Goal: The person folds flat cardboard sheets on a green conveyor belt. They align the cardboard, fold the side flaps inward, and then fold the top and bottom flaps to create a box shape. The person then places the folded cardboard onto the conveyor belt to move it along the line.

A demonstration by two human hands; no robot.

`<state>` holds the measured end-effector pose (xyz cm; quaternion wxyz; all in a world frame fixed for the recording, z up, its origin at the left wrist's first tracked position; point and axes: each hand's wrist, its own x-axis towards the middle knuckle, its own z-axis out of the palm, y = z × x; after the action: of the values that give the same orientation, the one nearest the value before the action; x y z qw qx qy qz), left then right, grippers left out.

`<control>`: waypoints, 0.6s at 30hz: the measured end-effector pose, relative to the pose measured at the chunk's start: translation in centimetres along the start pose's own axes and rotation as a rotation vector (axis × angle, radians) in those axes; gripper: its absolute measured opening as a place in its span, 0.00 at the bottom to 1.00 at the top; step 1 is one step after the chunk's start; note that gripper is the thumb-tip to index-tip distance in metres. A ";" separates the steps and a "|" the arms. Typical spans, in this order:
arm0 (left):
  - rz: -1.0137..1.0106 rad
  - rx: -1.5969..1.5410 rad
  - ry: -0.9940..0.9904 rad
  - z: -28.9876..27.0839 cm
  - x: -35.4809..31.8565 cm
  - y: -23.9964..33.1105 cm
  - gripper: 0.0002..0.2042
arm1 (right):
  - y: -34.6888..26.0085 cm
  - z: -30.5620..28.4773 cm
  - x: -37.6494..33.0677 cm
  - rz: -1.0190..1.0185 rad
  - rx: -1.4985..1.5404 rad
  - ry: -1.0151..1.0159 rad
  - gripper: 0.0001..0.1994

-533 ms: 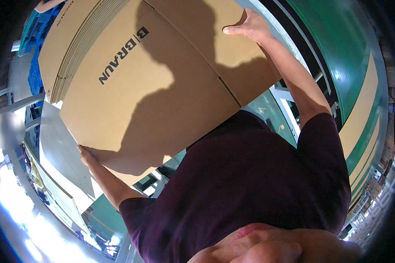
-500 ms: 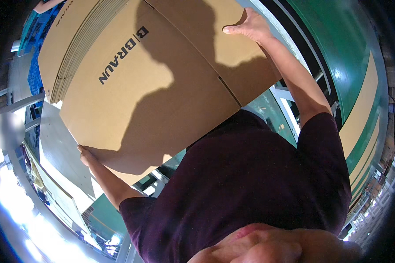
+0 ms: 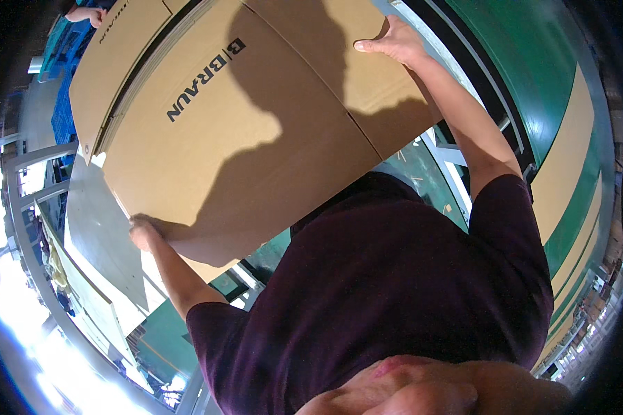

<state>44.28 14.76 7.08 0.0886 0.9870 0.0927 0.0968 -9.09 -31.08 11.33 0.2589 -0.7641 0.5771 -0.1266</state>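
Note:
A large flattened brown cardboard box (image 3: 156,166) with dark printing, a crease and a slot lies in front of me. My left hand (image 3: 143,234) is closed on its near left edge, the fingers mostly hidden. At the far right edge, my right hand (image 3: 398,45) lays its thumb on the top face, while its other fingers are largely out of sight past the edge. A shadow falls across the cardboard. Just beyond it, on the left, more flattened cardboard boxes (image 3: 93,97) show layered edges. Another person's hand (image 3: 90,15) is at their far end.
A grey-white surface (image 3: 97,214) lies left of the cardboard, beside a metal frame (image 3: 45,155). Blue plastic crates or pallets (image 3: 64,114) stand at the far left. On the right runs a black and metal rail (image 3: 491,83) beside a green surface (image 3: 533,69).
The held cardboard and my left hand have shifted slightly rightward and away. The layered edges beyond now look closer together. The other person's hand has come further in, to the cardboard's far end.

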 end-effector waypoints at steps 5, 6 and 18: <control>0.756 -0.310 0.245 1.7 -6.3 3.2 0.15 | -0.1 0.1 -0.4 -0.083 0.079 0.064 0.46; 0.806 -0.560 -0.070 -1.6 -13.2 6.8 0.11 | 0.6 0.2 -0.6 -0.063 0.085 0.065 0.46; 1.854 -0.707 -0.401 -10.3 -45.1 11.4 0.28 | -0.9 -1.2 -2.4 -0.063 0.015 0.094 0.45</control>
<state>0.59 -3.65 11.39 0.2795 0.5851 -0.7610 -0.0183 -9.67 -28.96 13.12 0.2330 -0.7732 0.5633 -0.1749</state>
